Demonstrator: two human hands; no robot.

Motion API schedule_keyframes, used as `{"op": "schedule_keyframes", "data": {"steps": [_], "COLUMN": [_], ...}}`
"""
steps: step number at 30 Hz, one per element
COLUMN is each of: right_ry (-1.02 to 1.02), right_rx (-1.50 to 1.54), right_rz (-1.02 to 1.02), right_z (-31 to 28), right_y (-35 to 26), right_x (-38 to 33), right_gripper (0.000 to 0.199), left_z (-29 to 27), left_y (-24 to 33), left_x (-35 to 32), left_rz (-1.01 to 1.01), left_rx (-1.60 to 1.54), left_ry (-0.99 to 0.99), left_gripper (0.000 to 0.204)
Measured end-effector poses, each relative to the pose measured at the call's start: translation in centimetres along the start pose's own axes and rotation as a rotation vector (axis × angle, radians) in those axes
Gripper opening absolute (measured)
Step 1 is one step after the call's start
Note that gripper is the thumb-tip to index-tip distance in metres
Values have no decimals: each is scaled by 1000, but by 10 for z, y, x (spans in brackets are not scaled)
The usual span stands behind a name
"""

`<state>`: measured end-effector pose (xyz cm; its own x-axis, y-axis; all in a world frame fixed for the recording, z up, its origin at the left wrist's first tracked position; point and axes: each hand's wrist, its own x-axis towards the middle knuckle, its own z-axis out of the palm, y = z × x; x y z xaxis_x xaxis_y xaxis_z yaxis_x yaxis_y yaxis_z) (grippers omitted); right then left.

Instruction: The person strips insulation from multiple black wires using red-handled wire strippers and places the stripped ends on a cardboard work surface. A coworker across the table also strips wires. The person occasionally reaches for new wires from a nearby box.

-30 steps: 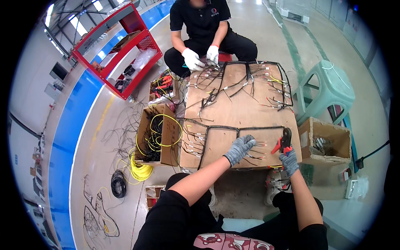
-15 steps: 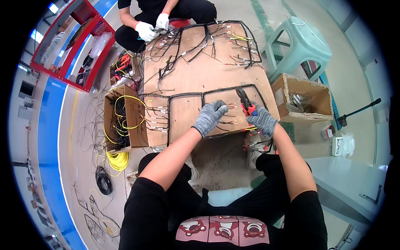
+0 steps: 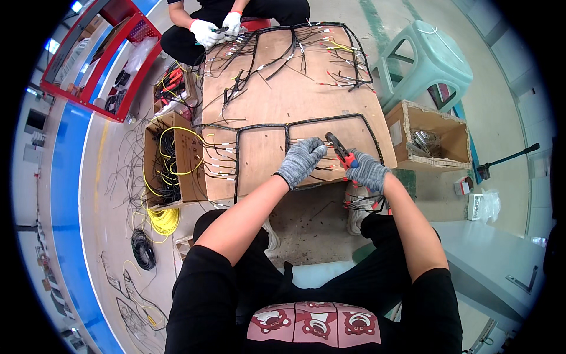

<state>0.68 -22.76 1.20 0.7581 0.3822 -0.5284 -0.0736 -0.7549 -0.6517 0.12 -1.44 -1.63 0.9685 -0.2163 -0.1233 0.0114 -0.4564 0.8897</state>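
While the right hand (image 3: 367, 172) holds a pair of pliers (image 3: 348, 157) with red and blue handles, its gloved fingers are clamped around these handles. The left hand (image 3: 302, 161), also in a grey glove, is just beside the head of the pliers, and its fingertips are together; I cannot tell if a wire is between them. Under this hand lies a bundle of black wires (image 3: 264, 126), on the near part of a wooden board (image 3: 277, 100). A second bundle (image 3: 292, 28) lies at the far edge, where another person (image 3: 231, 25) in white gloves is sitting. To the right of the board are a cardboard box (image 3: 401, 154) and a pale green stool (image 3: 436, 65). On the left, a yellow coil (image 3: 164, 221) lies on the floor, near a black coil (image 3: 142, 249).
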Motion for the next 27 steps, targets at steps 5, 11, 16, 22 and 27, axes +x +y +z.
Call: {"op": "schedule_keyframes", "data": {"steps": [5,11,16,22,27], "right_ry": [8,63,155,322,422], "right_rx": [-50,-46,-142,-246,-338], "right_rz": [-13,-57,-79,-158,-158], "right_z": [0,7,10,18,14], "right_y": [-13,-11,-14,-11,-18], "right_x": [-9,-7,-1,-2,-3], "right_gripper": [47,45,39,30,32], "left_z": [-1,-2,-2,5,-2], "left_y": [8,6,8,-4,0], "left_x": [-2,-1,-2,2,0], "left_rz": [-7,-7,9,108,-10], "left_rx": [60,-27,6,122,-15], "left_ry": [-3,-3,43,81,-16], "left_gripper": [25,25,25,27,32]}}
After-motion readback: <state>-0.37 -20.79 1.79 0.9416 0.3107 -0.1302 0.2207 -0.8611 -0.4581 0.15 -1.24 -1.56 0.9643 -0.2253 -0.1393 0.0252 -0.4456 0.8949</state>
